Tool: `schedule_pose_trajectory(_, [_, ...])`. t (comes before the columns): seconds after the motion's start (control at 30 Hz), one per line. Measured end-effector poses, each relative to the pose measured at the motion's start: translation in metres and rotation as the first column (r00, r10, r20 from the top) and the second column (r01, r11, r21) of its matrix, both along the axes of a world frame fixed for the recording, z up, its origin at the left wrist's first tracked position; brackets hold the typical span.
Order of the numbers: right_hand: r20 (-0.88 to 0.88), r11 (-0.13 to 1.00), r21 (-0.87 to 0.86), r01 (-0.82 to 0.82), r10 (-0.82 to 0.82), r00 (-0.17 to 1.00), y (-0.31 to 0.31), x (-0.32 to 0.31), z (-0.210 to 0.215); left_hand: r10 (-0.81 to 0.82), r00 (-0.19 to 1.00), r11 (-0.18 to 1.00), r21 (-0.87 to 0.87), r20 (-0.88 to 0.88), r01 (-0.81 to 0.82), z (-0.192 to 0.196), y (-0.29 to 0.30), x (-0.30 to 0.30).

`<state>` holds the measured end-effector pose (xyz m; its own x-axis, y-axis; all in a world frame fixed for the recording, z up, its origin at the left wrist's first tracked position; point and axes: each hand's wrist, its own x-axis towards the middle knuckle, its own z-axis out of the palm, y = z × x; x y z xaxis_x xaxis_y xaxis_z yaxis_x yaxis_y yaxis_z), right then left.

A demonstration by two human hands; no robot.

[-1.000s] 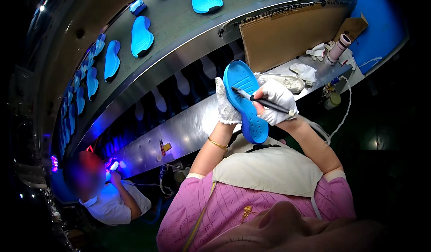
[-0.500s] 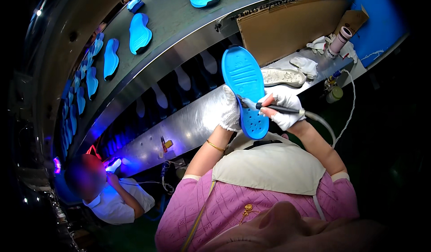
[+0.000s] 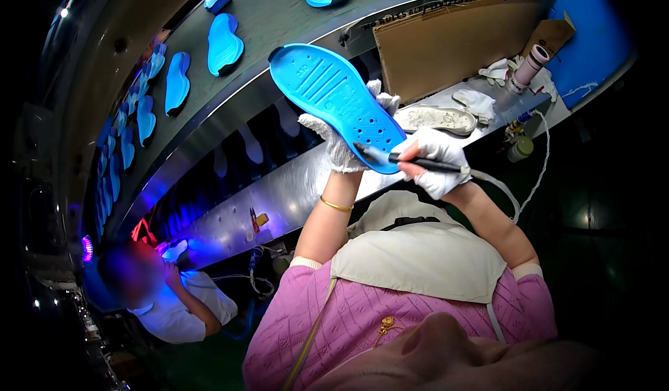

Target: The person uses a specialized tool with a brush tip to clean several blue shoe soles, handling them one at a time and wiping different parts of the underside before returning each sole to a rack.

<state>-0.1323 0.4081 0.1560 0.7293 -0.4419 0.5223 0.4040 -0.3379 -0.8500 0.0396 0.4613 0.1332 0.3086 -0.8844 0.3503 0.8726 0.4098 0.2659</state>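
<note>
My left hand (image 3: 336,146), in a white glove, holds a blue shoe sole (image 3: 333,93) from below, its thumb and fingers along the two edges. The sole is tilted with its dark-tipped end pointing up and left; grooves and small holes mark the face turned up. Gripped in my right hand (image 3: 440,159) is a brush (image 3: 423,161) with a dark handle and a pale hose running from its back end. Its bristles rest on the sole's lower end, close to the left edge. The right glove leaves some fingertips bare.
Several blue soles (image 3: 224,44) lie on the dark conveyor belt (image 3: 268,18). On the metal ledge (image 3: 289,175) are a whitish shoe-shaped piece (image 3: 435,119), white cloths (image 3: 475,104) and a pink cylinder (image 3: 533,63). Cardboard (image 3: 446,49) stands behind. Another person (image 3: 185,307) works at lower left.
My left hand has swung the sole's upper end leftward, so it slants more. The brush has shifted from the sole's middle to the left edge of its lower end.
</note>
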Motion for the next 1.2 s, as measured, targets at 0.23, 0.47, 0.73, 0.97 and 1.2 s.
schedule_pose_trajectory(0.23, [0.043,0.819,0.569,-0.077,0.064,0.997,-0.006,-0.001,-0.012,-0.009,0.973,0.98,-0.19,0.231,0.054,0.007,-0.001,0.02])
schedule_pose_trajectory(0.47, [-0.249,0.82,0.563,-0.102,0.286,0.925,-0.017,-0.001,-0.009,-0.046,0.847,0.999,0.036,0.529,0.032,0.019,0.003,0.029])
schedule_pose_trajectory(0.73, [-0.187,0.999,0.019,-0.034,0.037,0.982,-0.023,0.002,0.0,-0.189,0.658,0.949,0.307,0.729,-0.067,0.02,-0.007,0.043])
schedule_pose_trajectory(0.97, [-0.42,0.913,0.339,-0.229,0.364,0.831,-0.038,0.0,0.004,-0.296,0.636,0.822,0.529,0.712,-0.21,0.024,-0.02,0.043])
schedule_pose_trajectory(1.2, [-0.387,0.989,-0.081,-0.127,0.086,0.918,-0.032,0.005,0.003,-0.383,0.659,0.69,0.675,0.647,-0.261,0.033,-0.029,0.039])
